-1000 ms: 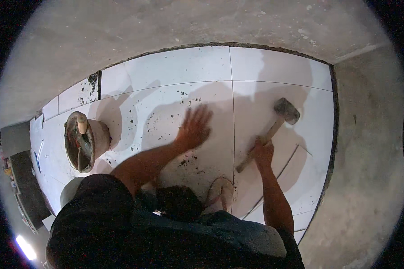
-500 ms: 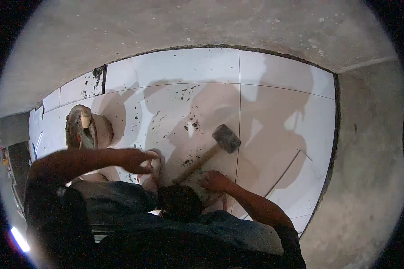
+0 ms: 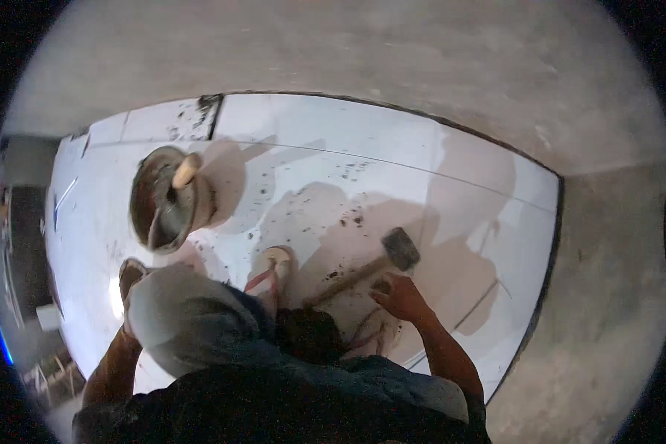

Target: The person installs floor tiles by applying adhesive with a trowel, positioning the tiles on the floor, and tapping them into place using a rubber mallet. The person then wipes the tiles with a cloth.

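My right hand (image 3: 401, 297) hovers just beside the handle of a mallet (image 3: 401, 249). Its fingers are loosely bent, with a gap between them, and I see nothing held in it. The mallet, with a dark block head and a wooden handle, lies on the white tiles (image 3: 311, 159). At the lower left my left forearm (image 3: 115, 364) runs up beside my bent knee, which hides the fingers of that hand. Ahead of the knee stands a mortar-stained bucket (image 3: 203, 200) with a wooden-handled tool (image 3: 187, 169) in it.
Dark crumbs (image 3: 351, 218) of mortar are scattered over the tiles. A thin rod (image 3: 475, 305) lies at the right. Bare grey wall (image 3: 333, 55) borders the tiles at the far side. My sandalled foot (image 3: 276, 263) is between bucket and mallet.
My left arm has swung from in front of me down to the left side, beside the knee. My right hand has shifted slightly right. The whole view has turned and moved.
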A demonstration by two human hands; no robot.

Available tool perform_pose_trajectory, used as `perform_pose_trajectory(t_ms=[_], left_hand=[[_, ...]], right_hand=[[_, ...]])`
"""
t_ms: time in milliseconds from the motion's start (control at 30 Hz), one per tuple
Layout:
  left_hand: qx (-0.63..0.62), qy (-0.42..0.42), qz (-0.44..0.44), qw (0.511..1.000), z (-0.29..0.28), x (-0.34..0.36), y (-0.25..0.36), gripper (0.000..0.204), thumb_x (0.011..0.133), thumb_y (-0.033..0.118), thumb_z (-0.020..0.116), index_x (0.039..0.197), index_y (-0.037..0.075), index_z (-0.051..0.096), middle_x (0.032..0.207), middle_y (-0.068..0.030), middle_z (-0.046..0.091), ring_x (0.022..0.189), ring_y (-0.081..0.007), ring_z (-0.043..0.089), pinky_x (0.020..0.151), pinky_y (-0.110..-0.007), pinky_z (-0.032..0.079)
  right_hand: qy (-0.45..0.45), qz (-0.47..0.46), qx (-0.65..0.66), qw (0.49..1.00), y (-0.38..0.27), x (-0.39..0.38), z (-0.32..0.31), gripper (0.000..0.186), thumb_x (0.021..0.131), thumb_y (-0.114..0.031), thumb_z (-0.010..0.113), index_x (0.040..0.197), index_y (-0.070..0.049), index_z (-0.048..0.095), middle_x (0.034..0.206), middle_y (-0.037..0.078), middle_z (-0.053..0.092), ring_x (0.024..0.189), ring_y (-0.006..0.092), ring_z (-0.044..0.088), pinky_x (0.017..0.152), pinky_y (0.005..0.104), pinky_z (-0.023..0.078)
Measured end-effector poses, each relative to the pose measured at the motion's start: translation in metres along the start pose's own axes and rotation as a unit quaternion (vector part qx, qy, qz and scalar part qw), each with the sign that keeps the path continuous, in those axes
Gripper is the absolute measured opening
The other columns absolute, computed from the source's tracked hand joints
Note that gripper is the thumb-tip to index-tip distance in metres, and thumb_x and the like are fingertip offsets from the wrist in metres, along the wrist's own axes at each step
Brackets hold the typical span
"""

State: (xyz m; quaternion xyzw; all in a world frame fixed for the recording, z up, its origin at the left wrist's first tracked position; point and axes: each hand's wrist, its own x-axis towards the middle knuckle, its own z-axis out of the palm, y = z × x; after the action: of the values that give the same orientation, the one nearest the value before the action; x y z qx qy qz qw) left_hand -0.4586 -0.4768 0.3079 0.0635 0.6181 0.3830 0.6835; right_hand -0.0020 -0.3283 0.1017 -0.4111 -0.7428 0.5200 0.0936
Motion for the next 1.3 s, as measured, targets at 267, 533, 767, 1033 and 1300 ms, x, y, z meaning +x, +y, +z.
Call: perform_pose_trajectory(t_ms=[267, 533, 767, 1033, 1300], left_hand=[[0.422, 0.136, 0.184, 0.877, 0.043, -0.050, 0.066, 0.045, 0.098, 0.033, 0.038, 0.105, -0.005, 0.061, 0.099, -0.0124, 0.062, 0.085, -0.0169, 0.060, 0.075, -0.031, 0.048], [0.474, 0.271, 0.323, 0.773, -0.044, 0.006, 0.087, 0.025, 0.094, 0.021, 0.052, 0.103, -0.001, 0.060, 0.089, -0.0110, 0.066, 0.080, -0.0181, 0.062, 0.073, -0.032, 0.050], [0.599, 0.254, 0.102, 0.753, -0.096, 0.003, 0.046, 0.024, 0.089, 0.023, 0.057, 0.101, 0.003, 0.062, 0.082, -0.0182, 0.065, 0.073, -0.0319, 0.065, 0.068, -0.040, 0.050], [0.609, 0.367, 0.114, 0.694, -0.109, 0.108, 0.055, 0.042, 0.082, 0.036, 0.062, 0.106, 0.002, 0.060, 0.086, -0.0187, 0.067, 0.082, -0.0369, 0.066, 0.074, -0.043, 0.052], [0.265, 0.302, 0.088, 0.912, -0.056, 0.075, 0.028, 0.040, 0.096, 0.033, 0.047, 0.112, -0.003, 0.053, 0.090, -0.0131, 0.065, 0.080, -0.0238, 0.063, 0.071, -0.036, 0.051]], right_hand=[[-0.096, 0.022, -0.161, 0.982, -0.007, -0.011, -0.021, 0.033, 0.077, -0.028, 0.072, 0.087, 0.001, 0.060, 0.079, 0.021, 0.062, 0.072, 0.0351, 0.060, 0.066, 0.0445, 0.046], [-0.150, 0.056, -0.199, 0.967, -0.129, 0.092, -0.040, 0.052, 0.075, -0.019, 0.074, 0.119, 0.000, 0.052, 0.094, 0.022, 0.062, 0.090, 0.0391, 0.059, 0.081, 0.0456, 0.046], [-0.221, 0.030, -0.220, 0.950, -0.201, 0.196, 0.027, 0.029, 0.081, -0.022, 0.065, 0.094, 0.004, 0.060, 0.096, 0.026, 0.060, 0.083, 0.0375, 0.060, 0.074, 0.0427, 0.047], [-0.142, -0.098, 0.014, 0.985, -0.216, 0.212, 0.124, 0.038, 0.088, -0.027, 0.058, 0.109, 0.005, 0.056, 0.096, 0.024, 0.062, 0.088, 0.0375, 0.062, 0.079, 0.0454, 0.048], [-0.192, 0.011, 0.256, 0.947, -0.256, 0.240, 0.176, 0.048, 0.093, -0.037, 0.051, 0.118, 0.004, 0.050, 0.105, 0.029, 0.059, 0.099, 0.0414, 0.059, 0.084, 0.0441, 0.047]])
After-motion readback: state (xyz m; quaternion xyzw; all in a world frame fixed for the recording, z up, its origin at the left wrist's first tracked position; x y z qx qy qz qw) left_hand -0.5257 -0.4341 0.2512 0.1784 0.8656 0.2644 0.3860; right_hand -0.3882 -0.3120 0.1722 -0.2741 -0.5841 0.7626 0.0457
